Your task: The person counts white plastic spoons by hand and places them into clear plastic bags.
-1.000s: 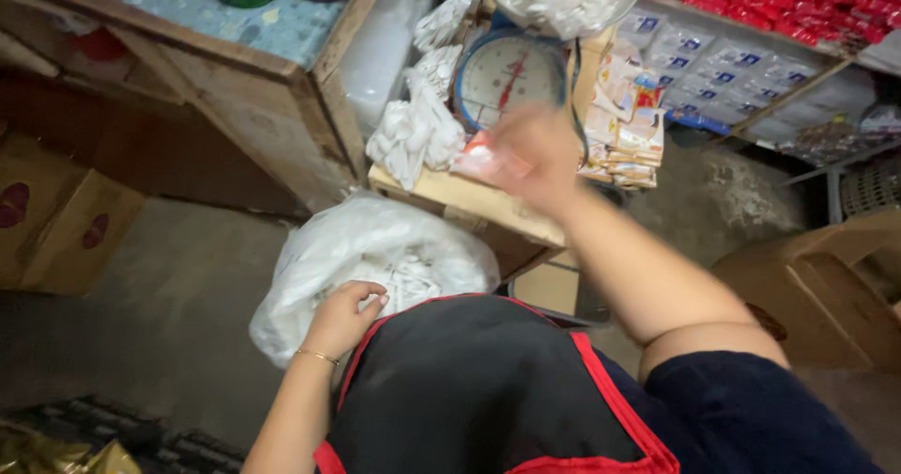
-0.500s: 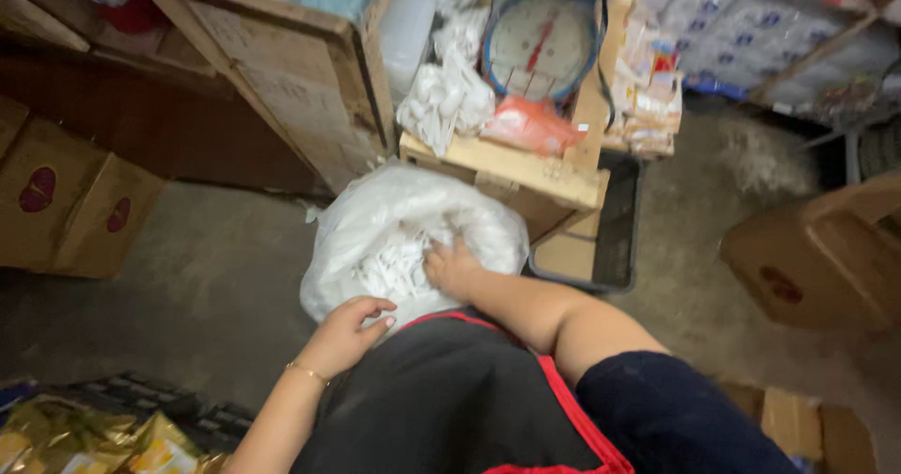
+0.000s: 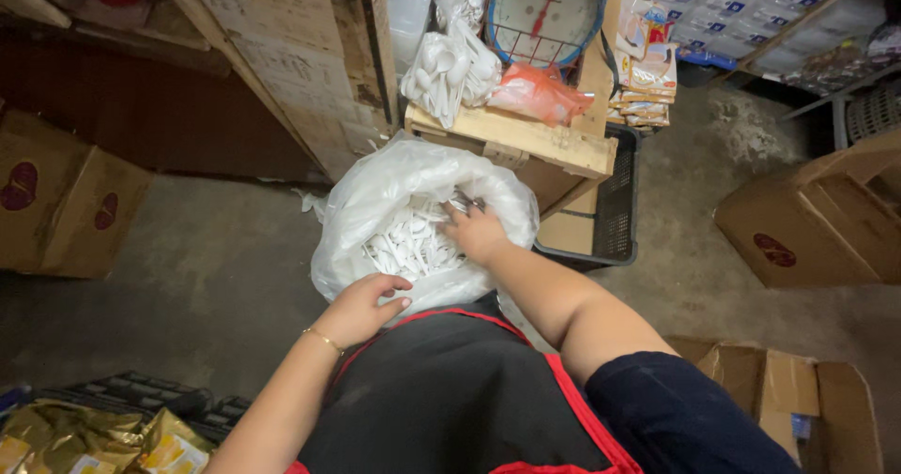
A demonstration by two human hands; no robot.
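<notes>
Directly below the camera, the large white plastic sack [image 3: 394,192] of small white plastic spoons [image 3: 413,244] stands open on the floor, near the person's body. The right hand [image 3: 477,232] is down in its mouth from the right, fingers curled among the spoons; whether it grips any cannot be told. The left hand [image 3: 361,307] pinches the sack's near rim. Just beyond stand a pale wooden crate [image 3: 511,136] and a round blue-rimmed dial scale [image 3: 547,9].
</notes>
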